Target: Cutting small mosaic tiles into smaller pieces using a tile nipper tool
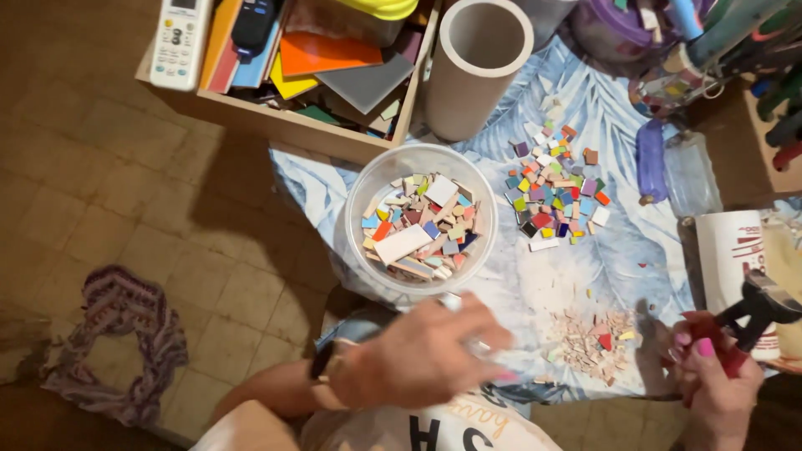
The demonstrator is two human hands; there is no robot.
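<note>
Just below the clear plastic bowl (422,219), the left hand (418,359) is hovering, blurred, fingers curled loosely; can't tell if it's gripping anything, though a pale sliver is showing near the fingertips. A dark watch strap is sitting on that wrist. The bowl is holding mixed tile pieces, white, pink, blue, orange etc., w/ one big white piece lying across the front.

Right of the bowl, well apart from it, the right hand (710,376) is closing round the red handles of a pair of tile nippers (756,313), black jaws pointing up & away from the bowl. Pink nails are showing.

Between the bowl & the right hand, a heap of small pinkish tile chips (597,338) is lying on the blue leaf-print cloth (618,259) covering the surface. Up & right of the bowl, a spread of coloured tile squares (555,188) is lying on the same cloth. Above the bowl, a wide grey tube (476,67) is standing upright, next to a wooden box (292,125) of flat coloured sheets. A white remote (177,42) is resting on the box's far-left edge. Far right of the bowl, a white cup (735,259) is standing just behind the nippers. Left of the bowl, well apart, a striped cloth (117,342) is lying crumpled on the tiled floor.
</note>
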